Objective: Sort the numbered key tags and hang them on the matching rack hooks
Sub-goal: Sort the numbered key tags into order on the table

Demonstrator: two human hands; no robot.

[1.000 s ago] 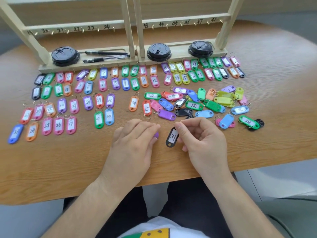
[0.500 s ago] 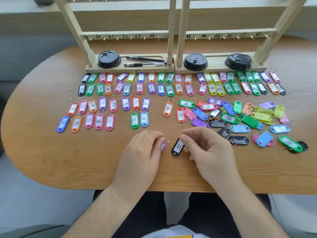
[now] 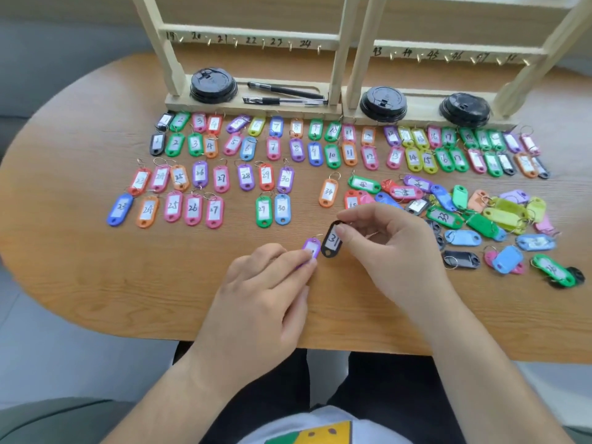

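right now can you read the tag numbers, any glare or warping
Head view: the black tag in the right hand reads 31 sharply; the left hand covers the label of the purple tag; far-right tags wash out in glare and blur; the wide lens bows the table edge and splays the rack posts; shadows are soft.

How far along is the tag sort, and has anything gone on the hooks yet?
Done: tags up to 30 lie in ordered paired rows. In hand: the right hand pinches black tag 31, and the left hand holds a purple tag beside it, number hidden. Left: the mixed pile on the right, and all hanging; the visible rack hooks are bare.
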